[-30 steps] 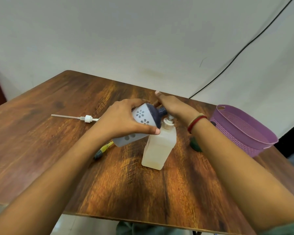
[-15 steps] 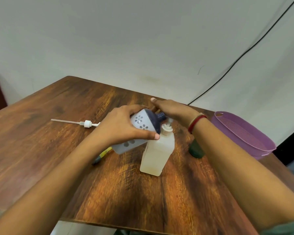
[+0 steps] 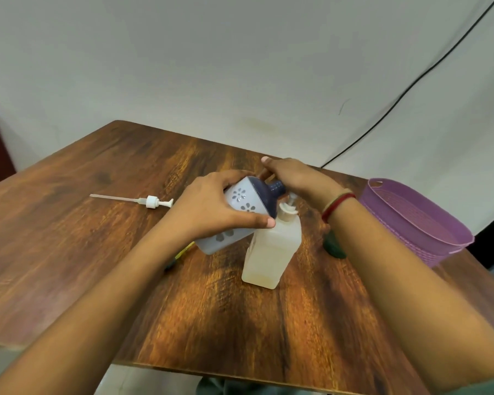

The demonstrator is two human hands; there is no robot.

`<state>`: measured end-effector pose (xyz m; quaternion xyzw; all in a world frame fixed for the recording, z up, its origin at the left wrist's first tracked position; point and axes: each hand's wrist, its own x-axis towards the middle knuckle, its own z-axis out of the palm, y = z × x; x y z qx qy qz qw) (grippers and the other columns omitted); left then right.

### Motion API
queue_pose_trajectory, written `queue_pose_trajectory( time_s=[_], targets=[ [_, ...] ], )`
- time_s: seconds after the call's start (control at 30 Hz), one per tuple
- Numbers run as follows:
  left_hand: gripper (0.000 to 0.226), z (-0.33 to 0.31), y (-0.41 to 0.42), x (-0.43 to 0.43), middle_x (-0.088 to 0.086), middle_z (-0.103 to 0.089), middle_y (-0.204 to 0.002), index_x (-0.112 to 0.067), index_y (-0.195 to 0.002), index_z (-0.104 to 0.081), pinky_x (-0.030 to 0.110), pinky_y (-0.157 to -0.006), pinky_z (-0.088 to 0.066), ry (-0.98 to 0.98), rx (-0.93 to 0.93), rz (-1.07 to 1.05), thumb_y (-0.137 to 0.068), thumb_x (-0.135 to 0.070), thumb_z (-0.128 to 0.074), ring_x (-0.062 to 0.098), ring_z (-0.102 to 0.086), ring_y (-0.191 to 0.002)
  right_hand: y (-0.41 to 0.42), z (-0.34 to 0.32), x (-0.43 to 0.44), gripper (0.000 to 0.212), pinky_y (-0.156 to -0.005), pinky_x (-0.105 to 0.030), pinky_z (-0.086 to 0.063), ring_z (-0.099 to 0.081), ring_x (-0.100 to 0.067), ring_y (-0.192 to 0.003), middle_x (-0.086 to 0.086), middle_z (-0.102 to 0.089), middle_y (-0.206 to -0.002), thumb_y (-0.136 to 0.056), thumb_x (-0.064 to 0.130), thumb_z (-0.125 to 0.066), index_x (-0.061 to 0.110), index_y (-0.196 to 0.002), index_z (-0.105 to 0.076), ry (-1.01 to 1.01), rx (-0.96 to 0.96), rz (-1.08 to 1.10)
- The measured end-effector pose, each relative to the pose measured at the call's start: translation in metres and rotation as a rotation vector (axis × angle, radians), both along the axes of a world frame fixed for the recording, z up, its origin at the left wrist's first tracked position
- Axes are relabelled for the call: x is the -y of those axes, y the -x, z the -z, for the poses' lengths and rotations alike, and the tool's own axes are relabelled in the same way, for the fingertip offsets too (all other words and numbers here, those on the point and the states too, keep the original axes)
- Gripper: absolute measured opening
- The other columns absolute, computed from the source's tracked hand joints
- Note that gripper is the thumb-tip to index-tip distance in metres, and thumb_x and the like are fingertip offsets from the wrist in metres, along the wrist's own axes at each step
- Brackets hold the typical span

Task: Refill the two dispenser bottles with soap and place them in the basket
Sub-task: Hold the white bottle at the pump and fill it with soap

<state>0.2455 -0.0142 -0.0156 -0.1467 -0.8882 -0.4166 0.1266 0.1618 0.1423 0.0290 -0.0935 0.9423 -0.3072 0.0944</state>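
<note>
Brown wood surface, plain white wall behind. Black cable runs down wall. Purple basket sits at right edge of surface. Loose pump with long tube lies flat at left, well apart from hands.

Left hand grip wraps white body of flower bottle, tilted, dark neck pointing right. Right hand grip closed over neck end. Clear bottle stands upright just below neck, pump on.

Grey flower prints on bottle side.

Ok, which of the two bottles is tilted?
The flower-patterned bottle with the dark top, gripped by the left hand; the translucent bottle stands upright.
</note>
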Motion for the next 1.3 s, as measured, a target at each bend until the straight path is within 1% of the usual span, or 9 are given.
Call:
queue_pose_trajectory(
  time_s=[0.17,0.3,0.5,0.63,0.83,0.93,1.03,1.13,1.3],
  targets=[
    [0.070,0.003,0.000,-0.001,-0.018,-0.062,-0.089,-0.047,-0.102,-0.053,0.025,-0.069,-0.051,-0.008,-0.009,0.000,-0.042,-0.081,-0.062,-0.002,-0.058,-0.080,0.000,0.007,-0.003,0.042,-0.073,-0.031,-0.046,-0.058,-0.016,-0.077,-0.002,-0.062,-0.085,-0.103,0.032,-0.031,0.014,-0.086,-0.065,0.011,-0.119,0.036],
    [0.071,0.001,-0.001,-0.002,-0.020,-0.061,-0.089,-0.047,-0.104,-0.053,0.021,-0.065,-0.047,-0.034,-0.011,0.011,-0.042,-0.081,-0.062,-0.004,-0.058,-0.079,0.001,-0.005,-0.002,0.035,-0.063,-0.019,-0.042,-0.055,-0.010,-0.076,0.001,-0.057,-0.090,-0.103,0.028,-0.032,0.016,-0.091,-0.062,-0.128,-0.064,-0.075],
    [0.072,0.003,0.001,-0.002,-0.020,-0.061,-0.091,-0.049,-0.107,-0.051,0.023,-0.069,-0.051,-0.009,0.001,0.008,-0.043,-0.080,-0.063,-0.003,-0.058,-0.081,0.001,0.005,-0.002,0.037,-0.056,-0.022,-0.041,-0.054,-0.013,-0.070,-0.003,-0.059,-0.088,-0.102,0.018,-0.034,0.012,-0.089,-0.068,0.010,-0.021,-0.001],
    [0.062,0.001,-0.003,-0.002,-0.020,-0.061,-0.088,-0.051,-0.097,-0.052,0.020,-0.065,-0.049,-0.031,0.016,0.029,-0.043,-0.080,-0.063,-0.005,-0.058,-0.077,-0.004,0.002,0.000,0.028,-0.060,-0.023,-0.040,-0.051,-0.013,-0.073,-0.001,-0.054,-0.086,-0.101,0.023,-0.041,0.022,-0.078,-0.058,-0.087,0.026,-0.006],
    [0.054,-0.001,-0.010,-0.004,-0.017,-0.062,-0.085,-0.050,-0.089,-0.053,0.021,-0.062,-0.047,-0.109,0.061,0.059,-0.044,-0.078,-0.065,-0.004,-0.060,-0.074,-0.015,-0.010,-0.003,0.030,-0.095,-0.042,-0.049,-0.061,-0.027,-0.102,-0.010,-0.064,-0.114,-0.094,0.042,-0.052,0.016,-0.095,-0.066,0.232,0.257,-0.025],
    [0.063,0.002,-0.013,-0.002,-0.015,-0.065,-0.089,-0.046,-0.099,-0.057,0.026,-0.066,-0.052,-0.133,0.072,0.068,-0.045,-0.079,-0.065,-0.001,-0.062,-0.076,-0.014,-0.012,-0.007,0.036,-0.078,-0.035,-0.052,-0.061,-0.022,-0.087,-0.008,-0.065,-0.101,-0.093,0.046,-0.052,0.014,-0.104,-0.063,0.442,0.408,-0.012],
    [0.076,0.005,-0.018,0.002,-0.012,-0.066,-0.093,-0.040,-0.109,-0.059,0.034,-0.071,-0.057,-0.164,0.095,0.043,-0.044,-0.079,-0.066,0.004,-0.064,-0.080,-0.010,-0.022,-0.012,0.048,-0.077,-0.035,-0.047,-0.059,-0.019,-0.085,-0.003,-0.065,-0.096,-0.091,0.060,-0.045,0.017,-0.104,-0.062,0.526,0.419,-0.007],
    [0.071,0.006,-0.027,0.008,-0.016,-0.067,-0.089,-0.042,-0.108,-0.059,0.027,-0.064,-0.056,-0.206,0.068,0.010,-0.046,-0.075,-0.070,0.001,-0.064,-0.076,-0.015,-0.037,-0.022,0.051,-0.080,-0.031,-0.046,-0.061,-0.016,-0.079,-0.005,-0.066,-0.101,-0.092,0.060,-0.043,0.015,-0.104,-0.063,0.597,0.292,0.016],
    [0.069,0.009,-0.048,0.017,-0.017,-0.068,-0.088,-0.040,-0.107,-0.060,0.015,-0.054,-0.048,-0.374,0.024,-0.035,-0.046,-0.068,-0.074,0.002,-0.065,-0.072,-0.060,-0.022,-0.042,0.024,-0.081,-0.019,-0.047,-0.064,-0.011,-0.102,0.004,-0.070,-0.105,-0.096,0.036,-0.051,0.021,-0.102,-0.068,0.697,-0.214,0.056]
  ],
)
